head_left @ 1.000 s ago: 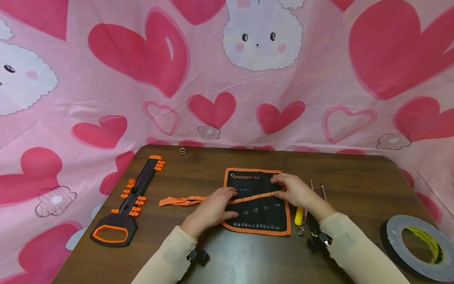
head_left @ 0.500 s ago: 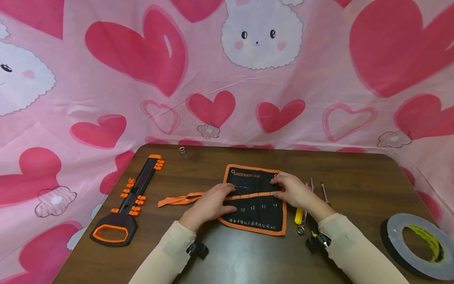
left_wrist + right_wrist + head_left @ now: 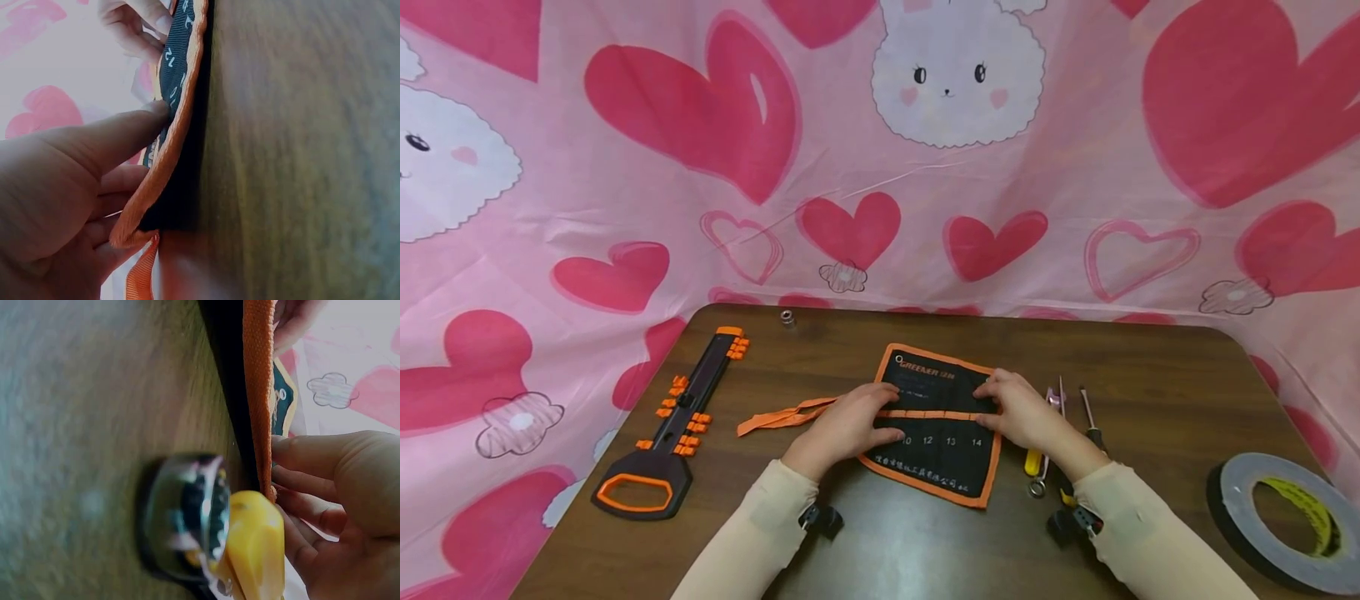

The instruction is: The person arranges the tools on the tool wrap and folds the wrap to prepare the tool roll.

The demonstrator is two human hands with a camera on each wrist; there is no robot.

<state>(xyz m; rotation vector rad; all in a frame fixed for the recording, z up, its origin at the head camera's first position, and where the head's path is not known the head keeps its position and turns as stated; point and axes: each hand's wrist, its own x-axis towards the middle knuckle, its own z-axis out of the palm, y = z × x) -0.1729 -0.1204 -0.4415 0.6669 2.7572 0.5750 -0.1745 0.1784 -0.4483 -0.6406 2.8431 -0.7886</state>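
A black tool pouch [image 3: 925, 454] with orange trim, a row of numbered pockets and white lettering lies in the middle of the table, turned slightly askew. My left hand [image 3: 847, 425] grips its left edge; in the left wrist view the thumb [image 3: 134, 128] lies on the front, other fingers at the edge. On the opposite side my right hand [image 3: 1026, 412] pinches the right edge, and it covers the upper right corner. From the pouch's left side an orange strap [image 3: 778, 419] trails across the table. The right wrist view shows the orange trim [image 3: 257, 381] close to the right fingers.
Beside the right hand lie a yellow-handled tool [image 3: 1033, 462], a ring-ended metal tool [image 3: 1037, 487] and a screwdriver [image 3: 1087, 408]. Grey tape [image 3: 1240, 500] sits far right. A black-and-orange rack [image 3: 681, 417] lies left, a small metal socket [image 3: 787, 317] at the back.
The pouch has turned a little clockwise between my hands: its top has shifted right and its lower right corner left. Both hands keep nearly the same place.
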